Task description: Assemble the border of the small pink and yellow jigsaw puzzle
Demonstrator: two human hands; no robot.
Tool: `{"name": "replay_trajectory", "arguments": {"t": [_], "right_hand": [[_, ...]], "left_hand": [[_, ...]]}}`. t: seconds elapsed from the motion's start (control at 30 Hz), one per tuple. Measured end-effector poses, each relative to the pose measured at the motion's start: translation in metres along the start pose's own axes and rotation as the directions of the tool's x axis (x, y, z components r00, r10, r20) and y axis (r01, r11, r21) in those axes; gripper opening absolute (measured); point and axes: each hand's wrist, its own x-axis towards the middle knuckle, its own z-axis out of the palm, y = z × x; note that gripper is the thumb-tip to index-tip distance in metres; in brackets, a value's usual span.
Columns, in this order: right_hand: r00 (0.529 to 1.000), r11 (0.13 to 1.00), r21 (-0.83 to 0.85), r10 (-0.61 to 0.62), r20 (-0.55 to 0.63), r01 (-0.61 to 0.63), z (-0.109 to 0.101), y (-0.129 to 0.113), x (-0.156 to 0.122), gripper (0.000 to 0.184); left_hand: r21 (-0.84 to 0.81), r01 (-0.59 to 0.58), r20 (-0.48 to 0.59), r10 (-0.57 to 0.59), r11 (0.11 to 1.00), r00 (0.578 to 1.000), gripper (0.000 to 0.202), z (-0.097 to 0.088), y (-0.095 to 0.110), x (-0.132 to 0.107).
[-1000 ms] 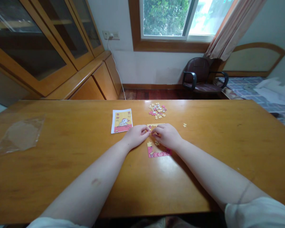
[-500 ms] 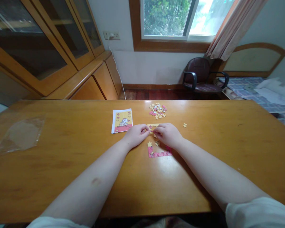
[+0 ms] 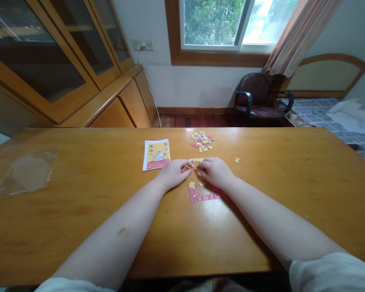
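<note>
Above the partly joined jigsaw puzzle, both hands meet closely, a narrow gap between their fingertips. My left hand [image 3: 176, 172] is closed in a pinch on a small puzzle piece at the left side of the frame. My right hand [image 3: 215, 172] has its fingers pressed together just to the right; whatever they hold is hidden. The pink bottom border [image 3: 204, 198] of the puzzle lies nearer to me, and a yellow top strip [image 3: 196, 160] shows behind the fingers. Loose yellow pieces [image 3: 201, 183] lie inside the border. My right hand covers the puzzle's right side.
A heap of loose puzzle pieces [image 3: 202, 141] lies farther back. One single piece [image 3: 237, 160] is off to the right. The reference picture [image 3: 157, 155] with a white animal lies left of the puzzle. A clear plastic bag [image 3: 27, 172] rests at the wooden table's [image 3: 88, 166] left.
My fingertips have drawn slightly apart, the right hand's pulling back a little from the left's. The heap, picture and border have stayed in place.
</note>
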Motion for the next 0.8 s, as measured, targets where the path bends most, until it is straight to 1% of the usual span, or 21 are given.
{"name": "replay_trajectory", "arguments": {"t": [0.07,0.13,0.23,0.3,0.33,0.43,0.5,0.63,0.8], "right_hand": [[0.999,1.0,0.022,-0.016,0.031,0.015,-0.001,0.0,0.0,0.02],[0.993,0.993,0.088,-0.092,0.081,0.084,-0.004,0.0,0.0,0.019],[0.952,0.952,0.224,-0.251,0.173,0.21,-0.011,-0.003,0.0,0.018],[0.929,0.942,0.242,-0.289,0.232,0.233,-0.016,-0.007,-0.001,0.019],[0.926,0.952,0.21,-0.275,0.259,0.224,-0.018,-0.01,-0.001,0.021],[0.939,0.987,0.036,-0.159,0.307,0.155,-0.022,-0.02,-0.003,0.036],[0.938,0.991,-0.024,-0.114,0.327,0.129,-0.023,-0.026,-0.004,0.04],[0.926,0.991,-0.028,-0.112,0.361,0.131,-0.023,-0.034,-0.006,0.034],[0.918,0.99,-0.014,-0.124,0.378,0.14,-0.023,-0.031,-0.005,0.025]], "left_hand": [[0.016,0.01,-0.017,-0.009,1.0,1.0,0.02,0.0,0.0,0.001],[0.024,0.027,-0.036,-0.026,0.999,0.999,0.02,0.0,-0.001,0.001],[0.018,0.051,-0.051,-0.05,0.999,0.997,0.019,0.0,-0.003,0.002],[0.011,0.056,-0.053,-0.056,0.998,0.997,0.02,0.0,-0.004,0.002],[0.009,0.056,-0.052,-0.055,0.998,0.997,0.02,0.001,-0.004,0.003],[0.01,0.057,-0.047,-0.057,0.998,0.997,0.02,0.001,-0.004,0.003],[0.008,0.059,-0.048,-0.058,0.998,0.997,0.02,0.001,-0.003,0.003],[0.001,0.066,-0.05,-0.066,0.998,0.997,0.02,0.001,-0.002,0.003],[0.003,0.077,-0.047,-0.077,0.997,0.996,0.021,0.0,-0.001,0.003]]}}
